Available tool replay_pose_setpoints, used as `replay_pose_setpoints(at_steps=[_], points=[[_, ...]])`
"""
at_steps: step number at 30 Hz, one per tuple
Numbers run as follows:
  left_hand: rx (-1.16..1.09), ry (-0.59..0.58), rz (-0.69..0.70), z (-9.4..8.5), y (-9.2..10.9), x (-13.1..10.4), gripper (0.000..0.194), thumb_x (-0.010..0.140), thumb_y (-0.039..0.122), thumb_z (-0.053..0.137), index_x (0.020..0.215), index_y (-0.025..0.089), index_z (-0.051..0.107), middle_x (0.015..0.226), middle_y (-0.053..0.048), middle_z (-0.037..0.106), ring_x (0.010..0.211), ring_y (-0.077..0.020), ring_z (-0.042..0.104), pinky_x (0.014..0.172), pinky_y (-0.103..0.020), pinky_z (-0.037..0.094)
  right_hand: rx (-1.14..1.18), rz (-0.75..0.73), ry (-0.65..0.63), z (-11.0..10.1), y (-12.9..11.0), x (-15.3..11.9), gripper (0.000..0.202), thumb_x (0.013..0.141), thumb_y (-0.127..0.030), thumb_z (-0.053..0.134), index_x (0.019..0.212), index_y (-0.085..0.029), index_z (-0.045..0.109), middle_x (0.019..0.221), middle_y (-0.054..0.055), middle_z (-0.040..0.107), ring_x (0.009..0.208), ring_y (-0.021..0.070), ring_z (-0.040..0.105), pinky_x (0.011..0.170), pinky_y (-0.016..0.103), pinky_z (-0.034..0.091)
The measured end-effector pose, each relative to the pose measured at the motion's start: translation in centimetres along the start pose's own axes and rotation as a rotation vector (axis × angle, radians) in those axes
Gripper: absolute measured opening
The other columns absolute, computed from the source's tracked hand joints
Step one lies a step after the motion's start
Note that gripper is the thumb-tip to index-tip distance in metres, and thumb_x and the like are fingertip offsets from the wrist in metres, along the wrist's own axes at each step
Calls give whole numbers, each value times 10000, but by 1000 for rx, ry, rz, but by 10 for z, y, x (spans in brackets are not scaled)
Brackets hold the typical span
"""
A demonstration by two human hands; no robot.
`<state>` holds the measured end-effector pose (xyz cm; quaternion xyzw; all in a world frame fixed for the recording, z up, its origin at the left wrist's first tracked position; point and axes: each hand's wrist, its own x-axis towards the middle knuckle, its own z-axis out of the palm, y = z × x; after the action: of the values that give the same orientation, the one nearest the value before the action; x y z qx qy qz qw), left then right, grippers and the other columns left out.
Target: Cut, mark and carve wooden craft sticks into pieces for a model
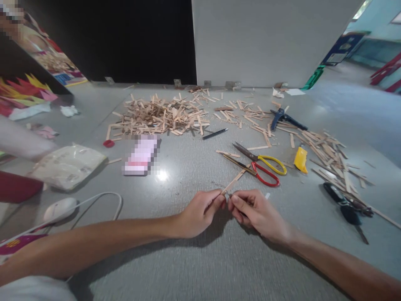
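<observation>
And here, at the centre, we have a slim pale wooden stick (235, 180) slanting away from us, its near end pinched between the thumb and fingers of our left hand (196, 213), closed with no gap that we can see. Just beside that end sits our right hand (258, 215), fingers curled in towards the thumb; whether they grip anything between them is too small for us to tell.

Beyond the fingers, a little right, lie two tools side by side: a dark blade with a yellow loop handle (272, 164) and, nearer us, a brownish blade with a red loop handle (267, 177). The stick's far end overlaps the brownish one in our view; we can't call contact.

Farther past the fingers we find a slim dark pen (215, 133), then a heaped pile of short pale wooden sticks (159, 115).

Out to the right of the fingers: a yellow plastic cutter (300, 159), a dark blue hand tool (286, 120) beyond it, and a bunch of keys with black fobs (343, 205).

Left of the fingers, on the grey bench (150, 267), we spot a pink rectangular object, blurred (142, 152), and a white corded mouse (61, 210).
</observation>
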<state>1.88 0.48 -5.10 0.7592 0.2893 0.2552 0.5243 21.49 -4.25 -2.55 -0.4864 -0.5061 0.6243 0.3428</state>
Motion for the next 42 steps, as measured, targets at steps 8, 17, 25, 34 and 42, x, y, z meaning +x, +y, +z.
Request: replay_pose_setpoints(at_steps=[8, 17, 25, 34, 42], points=[[-33, 11, -30, 0, 2, 1, 490, 1123, 550, 356, 785, 222, 489, 646, 54, 423, 614, -140, 429, 629, -274, 373, 190, 85, -32, 3, 0, 3, 563, 869, -750, 705, 781, -203, 606, 524, -100, 430, 404, 51, 199, 370, 217, 140], [-68, 18, -87, 4, 2, 3, 491, 1111, 605, 326, 859, 228, 514, 618, 67, 398, 571, -140, 397, 594, -271, 359, -290, -173, 154, -6, -2, 5, 476, 1018, -578, 561, 728, -205, 621, 574, -27, 522, 487, 109, 405, 451, 252, 300], [-43, 1, -29, 3, 2, 5, 449, 1102, 529, 369, 823, 211, 518, 663, 39, 474, 610, -135, 438, 618, -263, 393, -861, -606, 352, -8, 9, -3, 383, 1089, -232, 487, 789, -197, 723, 655, 31, 692, 559, 148, 600, 571, 263, 464], [-67, -37, 19, 1, 0, 5, 413, 1113, 467, 364, 815, 217, 503, 681, 42, 458, 621, -137, 438, 643, -267, 400, -501, -276, 138, -12, -5, -2, 454, 1069, -450, 523, 747, -188, 707, 561, -18, 532, 495, 117, 437, 472, 255, 333], [-100, -43, 23, 1, 2, 7, 365, 1114, 401, 380, 829, 218, 516, 697, 38, 482, 652, -143, 465, 682, -275, 412, 246, 154, -67, -3, -5, 2, 571, 835, -751, 759, 794, -201, 611, 538, -105, 395, 432, 51, 181, 382, 203, 121]])
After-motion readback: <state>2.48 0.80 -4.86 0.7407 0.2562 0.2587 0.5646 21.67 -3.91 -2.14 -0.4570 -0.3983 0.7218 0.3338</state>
